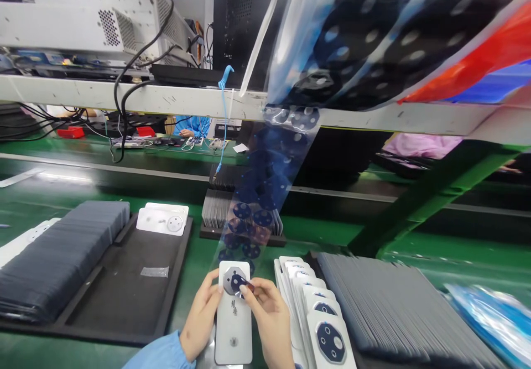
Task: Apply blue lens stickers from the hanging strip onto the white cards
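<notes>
My left hand (203,316) grips the left edge of a white phone back cover (233,325) held upright over the green bench. My right hand (269,311) pinches a small dark sticker (244,287) at the cover's round camera ring (232,280). A long clear film strip (265,192) with dark round stickers rises from the cover towards the upper right, close to the camera.
A black tray (124,280) at left holds a row of dark sheets (62,253) and white covers (164,218). White covers (315,313) and grey sheets (394,308) are stacked at right. A shelf beam (124,95) with cables crosses above; blue bags (493,319) lie far right.
</notes>
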The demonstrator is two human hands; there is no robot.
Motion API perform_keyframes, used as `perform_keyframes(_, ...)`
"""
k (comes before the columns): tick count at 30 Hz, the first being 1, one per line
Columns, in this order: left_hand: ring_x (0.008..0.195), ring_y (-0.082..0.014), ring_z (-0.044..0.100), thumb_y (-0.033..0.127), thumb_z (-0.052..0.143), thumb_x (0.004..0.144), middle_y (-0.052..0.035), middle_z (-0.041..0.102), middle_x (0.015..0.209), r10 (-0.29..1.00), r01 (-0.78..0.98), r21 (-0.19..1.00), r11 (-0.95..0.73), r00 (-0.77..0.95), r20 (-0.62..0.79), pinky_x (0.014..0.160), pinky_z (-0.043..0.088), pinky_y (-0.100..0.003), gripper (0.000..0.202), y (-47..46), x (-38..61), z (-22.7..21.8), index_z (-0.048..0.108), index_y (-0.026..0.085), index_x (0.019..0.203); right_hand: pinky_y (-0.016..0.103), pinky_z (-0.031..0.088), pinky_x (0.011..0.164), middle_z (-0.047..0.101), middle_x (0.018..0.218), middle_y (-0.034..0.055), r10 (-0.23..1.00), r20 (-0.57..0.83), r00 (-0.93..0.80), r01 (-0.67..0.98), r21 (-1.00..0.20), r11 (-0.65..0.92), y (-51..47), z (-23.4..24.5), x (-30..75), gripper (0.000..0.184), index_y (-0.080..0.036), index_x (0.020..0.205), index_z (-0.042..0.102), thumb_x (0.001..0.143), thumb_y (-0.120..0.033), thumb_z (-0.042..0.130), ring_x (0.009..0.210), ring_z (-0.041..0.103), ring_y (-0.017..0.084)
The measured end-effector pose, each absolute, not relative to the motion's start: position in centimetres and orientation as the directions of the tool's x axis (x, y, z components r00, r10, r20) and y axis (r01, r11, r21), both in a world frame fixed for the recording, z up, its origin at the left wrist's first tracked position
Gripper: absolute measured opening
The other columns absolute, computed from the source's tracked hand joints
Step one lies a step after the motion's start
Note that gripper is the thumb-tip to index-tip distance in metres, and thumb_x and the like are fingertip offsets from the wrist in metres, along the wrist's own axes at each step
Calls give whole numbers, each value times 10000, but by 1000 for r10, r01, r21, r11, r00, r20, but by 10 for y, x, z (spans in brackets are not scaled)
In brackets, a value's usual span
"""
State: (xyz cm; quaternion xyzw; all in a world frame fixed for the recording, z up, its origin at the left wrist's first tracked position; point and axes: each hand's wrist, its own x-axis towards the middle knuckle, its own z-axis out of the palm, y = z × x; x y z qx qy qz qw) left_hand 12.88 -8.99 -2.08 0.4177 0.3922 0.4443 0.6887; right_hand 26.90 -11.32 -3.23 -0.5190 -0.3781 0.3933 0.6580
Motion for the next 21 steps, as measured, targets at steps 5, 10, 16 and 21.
perform_keyframes(5, 579, -136, 573, 496, 626, 822, -20, 688, 715, 926, -266, 929, 256, 343, -157, 544, 412, -209, 517, -91, 130, -19, 496, 173, 1203, 316, 469, 652, 655, 751, 33, 872, 54, 486, -4, -998, 65, -114, -34, 270, 291, -178, 778, 668, 670, -421, 786, 693, 574, 188)
perform_keyframes(10, 560, -133, 574, 476, 610, 839, -27, 701, 735, 913, -227, 936, 269, 369, -173, 538, 417, -214, 557, -90, 132, -18, 450, 162, 1271, 309, 438, 646, 635, 676, 8, 882, -24, 470, -74, -997, 13, -112, -34, 269, 310, -175, 802, 670, 661, -422, 794, 668, 570, 175)
perform_keyframes(16, 535, -117, 555, 481, 643, 810, -31, 704, 719, 909, -221, 931, 290, 368, -196, 499, 405, -192, 605, -89, 131, -14, 483, 138, 1283, 303, 447, 660, 605, 660, -9, 902, -42, 430, -120, -993, 11, -111, -33, 269, 291, -179, 797, 665, 660, -391, 808, 667, 548, 159)
perform_keyframes(21, 534, -117, 547, 488, 660, 793, -30, 699, 696, 912, -233, 927, 294, 360, -199, 487, 398, -186, 603, -88, 130, -15, 530, 141, 1268, 310, 453, 664, 593, 658, -9, 901, -30, 433, -116, -993, 22, -112, -31, 269, 275, -183, 778, 664, 654, -382, 808, 670, 543, 163)
